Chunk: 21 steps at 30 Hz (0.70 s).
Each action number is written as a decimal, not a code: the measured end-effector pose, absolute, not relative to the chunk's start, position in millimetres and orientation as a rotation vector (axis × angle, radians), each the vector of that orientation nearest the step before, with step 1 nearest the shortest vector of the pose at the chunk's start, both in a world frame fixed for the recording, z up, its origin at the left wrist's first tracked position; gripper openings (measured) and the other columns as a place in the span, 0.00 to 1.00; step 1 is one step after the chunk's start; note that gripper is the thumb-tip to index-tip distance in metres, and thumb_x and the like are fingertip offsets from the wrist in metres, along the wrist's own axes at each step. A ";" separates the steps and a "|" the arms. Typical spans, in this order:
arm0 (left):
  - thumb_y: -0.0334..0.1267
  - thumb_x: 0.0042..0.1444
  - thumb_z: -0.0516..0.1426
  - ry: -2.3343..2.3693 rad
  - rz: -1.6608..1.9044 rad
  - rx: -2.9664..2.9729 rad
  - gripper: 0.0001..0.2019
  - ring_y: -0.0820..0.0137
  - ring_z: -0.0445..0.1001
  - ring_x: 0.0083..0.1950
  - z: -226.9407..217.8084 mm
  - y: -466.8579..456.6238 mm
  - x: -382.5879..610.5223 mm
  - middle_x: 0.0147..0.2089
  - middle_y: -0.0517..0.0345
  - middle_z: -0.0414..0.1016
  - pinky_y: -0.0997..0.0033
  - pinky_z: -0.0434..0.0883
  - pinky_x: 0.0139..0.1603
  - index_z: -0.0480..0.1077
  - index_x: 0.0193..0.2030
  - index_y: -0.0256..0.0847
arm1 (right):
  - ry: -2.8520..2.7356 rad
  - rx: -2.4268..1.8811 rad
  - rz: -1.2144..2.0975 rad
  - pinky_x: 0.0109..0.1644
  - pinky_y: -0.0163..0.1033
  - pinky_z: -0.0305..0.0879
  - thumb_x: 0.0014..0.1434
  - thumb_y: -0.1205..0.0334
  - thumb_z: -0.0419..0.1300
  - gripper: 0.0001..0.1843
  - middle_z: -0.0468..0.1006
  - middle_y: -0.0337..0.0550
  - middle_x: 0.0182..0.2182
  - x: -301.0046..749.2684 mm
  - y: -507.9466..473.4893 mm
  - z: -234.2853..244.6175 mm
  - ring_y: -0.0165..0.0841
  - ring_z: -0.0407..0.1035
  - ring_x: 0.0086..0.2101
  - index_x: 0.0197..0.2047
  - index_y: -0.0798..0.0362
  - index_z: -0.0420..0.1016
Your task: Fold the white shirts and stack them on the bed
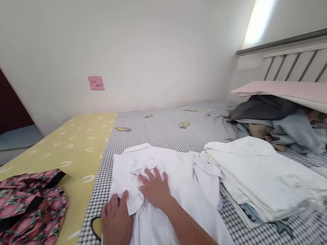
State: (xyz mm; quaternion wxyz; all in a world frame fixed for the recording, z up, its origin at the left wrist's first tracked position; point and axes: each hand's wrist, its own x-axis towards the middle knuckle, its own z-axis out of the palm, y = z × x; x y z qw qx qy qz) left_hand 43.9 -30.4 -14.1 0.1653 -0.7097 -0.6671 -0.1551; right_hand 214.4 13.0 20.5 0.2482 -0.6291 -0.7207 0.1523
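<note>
A white shirt (pixel 160 231) lies spread on the checked bedsheet in front of me, wrinkled, with one part folded over at its left and a sleeve-like piece bent at its right. My right hand (pixel 156 189) rests on the upper part of the shirt, fingers spread over the fabric. Lower and to the left, my left hand (pixel 117 220) lies along the shirt's left edge with its fingers stretched out. Its fingertips touch the folded-over cloth. Both hands press on the fabric without gripping it, as far as I can see.
A stack of folded white clothes (pixel 267 179) sits right of the shirt. Behind it, grey and brown clothes (pixel 298 129) are heaped under a pink board (pixel 308 91). On the yellow sheet (pixel 84 142) at left lies a floral garment (pixel 16 206). A wall (pixel 164 46) bounds the far side.
</note>
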 end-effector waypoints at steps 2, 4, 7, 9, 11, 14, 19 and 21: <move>0.28 0.66 0.47 -1.903 -0.449 -2.032 0.24 0.59 0.72 0.62 -13.5 -28.3 42.1 0.63 0.40 0.73 0.55 0.62 0.66 0.70 0.64 0.42 | -1.940 -1.676 0.580 0.72 0.70 0.29 0.67 0.52 0.58 0.25 0.59 0.41 0.73 216.9 15.8 29.1 0.56 0.43 0.73 0.66 0.40 0.72; 0.30 0.66 0.47 -1.900 -0.472 -2.036 0.23 0.58 0.72 0.62 -13.3 -26.1 40.6 0.63 0.40 0.73 0.55 0.62 0.65 0.70 0.64 0.41 | -1.867 -1.635 0.693 0.73 0.67 0.31 0.65 0.54 0.59 0.24 0.61 0.41 0.72 222.8 10.6 37.3 0.53 0.46 0.72 0.63 0.41 0.75; 0.32 0.67 0.48 -1.886 -0.501 -2.041 0.22 0.58 0.73 0.62 -13.8 -24.7 40.1 0.61 0.41 0.74 0.56 0.63 0.64 0.70 0.63 0.41 | -1.771 -1.588 0.745 0.74 0.58 0.44 0.65 0.56 0.56 0.23 0.66 0.43 0.70 237.8 -22.2 40.8 0.43 0.56 0.69 0.62 0.41 0.76; 0.32 0.67 0.47 -1.884 -0.510 -2.045 0.22 0.57 0.72 0.62 -13.6 -25.4 40.7 0.62 0.41 0.74 0.56 0.63 0.64 0.70 0.64 0.41 | -1.692 -1.517 0.805 0.68 0.49 0.60 0.64 0.58 0.56 0.22 0.69 0.45 0.68 254.6 -58.4 36.3 0.41 0.62 0.66 0.58 0.44 0.79; 0.33 0.67 0.47 -1.889 -0.508 -2.051 0.21 0.57 0.72 0.63 -11.8 -26.6 41.6 0.62 0.40 0.73 0.55 0.62 0.65 0.70 0.64 0.40 | -1.581 -1.457 0.843 0.56 0.43 0.71 0.64 0.56 0.56 0.18 0.73 0.45 0.64 278.3 -98.0 29.1 0.40 0.70 0.60 0.52 0.45 0.82; 0.34 0.68 0.48 -1.908 -0.489 -2.064 0.21 0.56 0.71 0.64 -6.3 -28.5 42.7 0.63 0.39 0.73 0.55 0.62 0.65 0.69 0.64 0.39 | -1.434 -1.585 0.487 0.49 0.43 0.73 0.67 0.57 0.52 0.16 0.83 0.45 0.45 321.4 -147.1 15.0 0.39 0.77 0.45 0.43 0.46 0.83; 0.35 0.67 0.48 -1.915 -0.473 -2.080 0.22 0.55 0.71 0.63 1.0 -32.7 44.3 0.63 0.38 0.73 0.54 0.63 0.66 0.68 0.65 0.38 | -1.420 -1.814 -0.222 0.42 0.45 0.71 0.67 0.63 0.51 0.16 0.82 0.45 0.35 369.4 -177.1 -21.4 0.40 0.76 0.36 0.43 0.48 0.81; 0.34 0.66 0.48 -1.918 -0.482 -2.086 0.22 0.55 0.71 0.63 0.9 -33.9 44.5 0.63 0.39 0.73 0.54 0.63 0.66 0.67 0.65 0.39 | -1.450 -1.824 -0.347 0.42 0.45 0.70 0.67 0.65 0.51 0.15 0.81 0.45 0.35 372.5 -175.7 -32.9 0.40 0.75 0.36 0.43 0.49 0.80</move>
